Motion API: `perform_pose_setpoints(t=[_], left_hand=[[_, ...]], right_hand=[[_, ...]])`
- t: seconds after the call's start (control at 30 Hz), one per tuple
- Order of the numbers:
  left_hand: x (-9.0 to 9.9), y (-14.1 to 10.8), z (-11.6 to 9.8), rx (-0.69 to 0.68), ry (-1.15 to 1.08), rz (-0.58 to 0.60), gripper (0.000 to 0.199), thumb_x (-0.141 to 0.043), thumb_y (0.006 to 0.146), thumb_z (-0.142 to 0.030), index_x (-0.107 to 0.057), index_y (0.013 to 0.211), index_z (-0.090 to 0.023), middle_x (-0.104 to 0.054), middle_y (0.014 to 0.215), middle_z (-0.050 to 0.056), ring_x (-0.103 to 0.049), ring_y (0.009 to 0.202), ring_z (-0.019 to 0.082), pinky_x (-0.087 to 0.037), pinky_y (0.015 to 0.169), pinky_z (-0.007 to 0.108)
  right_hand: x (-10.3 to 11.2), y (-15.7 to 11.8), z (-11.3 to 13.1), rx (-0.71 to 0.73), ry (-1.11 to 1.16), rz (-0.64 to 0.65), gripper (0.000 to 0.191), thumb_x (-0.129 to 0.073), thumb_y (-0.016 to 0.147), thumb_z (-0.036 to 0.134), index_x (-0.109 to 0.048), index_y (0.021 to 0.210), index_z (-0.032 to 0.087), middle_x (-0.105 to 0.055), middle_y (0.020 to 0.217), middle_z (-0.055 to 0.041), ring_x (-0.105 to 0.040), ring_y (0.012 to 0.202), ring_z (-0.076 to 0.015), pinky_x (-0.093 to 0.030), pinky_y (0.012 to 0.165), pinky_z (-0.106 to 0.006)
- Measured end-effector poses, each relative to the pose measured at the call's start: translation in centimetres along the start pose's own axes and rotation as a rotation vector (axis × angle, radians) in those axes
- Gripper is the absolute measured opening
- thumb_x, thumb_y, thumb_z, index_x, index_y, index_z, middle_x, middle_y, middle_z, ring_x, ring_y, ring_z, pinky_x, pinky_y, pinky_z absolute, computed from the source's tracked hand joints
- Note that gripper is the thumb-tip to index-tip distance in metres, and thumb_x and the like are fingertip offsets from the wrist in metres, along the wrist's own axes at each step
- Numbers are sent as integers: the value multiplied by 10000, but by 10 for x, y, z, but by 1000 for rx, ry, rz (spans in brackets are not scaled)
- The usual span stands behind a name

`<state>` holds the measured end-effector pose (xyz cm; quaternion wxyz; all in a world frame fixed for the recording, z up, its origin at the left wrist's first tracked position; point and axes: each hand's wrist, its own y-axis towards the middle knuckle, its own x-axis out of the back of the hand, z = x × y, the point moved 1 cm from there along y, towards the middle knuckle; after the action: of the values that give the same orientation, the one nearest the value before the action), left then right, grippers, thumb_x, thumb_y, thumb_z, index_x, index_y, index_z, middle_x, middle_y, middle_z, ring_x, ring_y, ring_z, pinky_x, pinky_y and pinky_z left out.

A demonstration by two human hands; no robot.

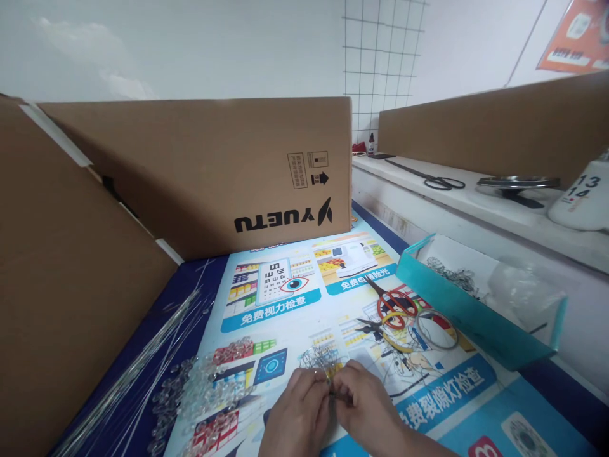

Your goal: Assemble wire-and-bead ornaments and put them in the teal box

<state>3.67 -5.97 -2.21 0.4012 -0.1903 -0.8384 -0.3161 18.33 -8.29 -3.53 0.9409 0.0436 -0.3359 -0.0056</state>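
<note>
My left hand (301, 406) and my right hand (359, 398) are close together at the bottom middle, fingers pinched. Between their fingertips is thin wire, of which only a little shows. Just beyond the fingers a loose tangle of thin wire (318, 358) rises over the printed sheet (304, 317); I cannot tell whether it joins the held piece. To the left lies a spread of clear beads (209, 381). On the right are red-handled scissors (397, 309), a yellow-handled cutting tool (397, 336) and a coil of wire (438, 329), with wire scraps around them.
Long straight wires (147, 355) lie along the left edge. A turquoise box (480, 330) at the right holds wire pieces and a clear plastic bag. Cardboard (190, 184) walls off the back and left. Black scissors (440, 182) rest on the white ledge (471, 203).
</note>
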Motion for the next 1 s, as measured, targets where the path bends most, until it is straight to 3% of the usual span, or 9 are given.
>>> perform_pose_setpoints(t=[0.43,1.0], left_hand=[[2,1,-2,41,59,93,211,-441,831,-76,-617,858,-188,-613,869,74,-575,834,229,-530,715,392],[-5,-4,3,79,16,-34,217,-445,826,-78,-615,889,-197,-599,953,90,-554,906,236,-514,778,411]], right_hand=[[-1,-5,8,13,-367,72,221,-458,737,89,-587,873,205,-614,844,-42,-562,774,-200,-379,672,-276],[2,-8,1,69,-342,36,188,-431,795,80,-583,789,191,-619,782,-34,-585,725,-172,-372,639,-253]])
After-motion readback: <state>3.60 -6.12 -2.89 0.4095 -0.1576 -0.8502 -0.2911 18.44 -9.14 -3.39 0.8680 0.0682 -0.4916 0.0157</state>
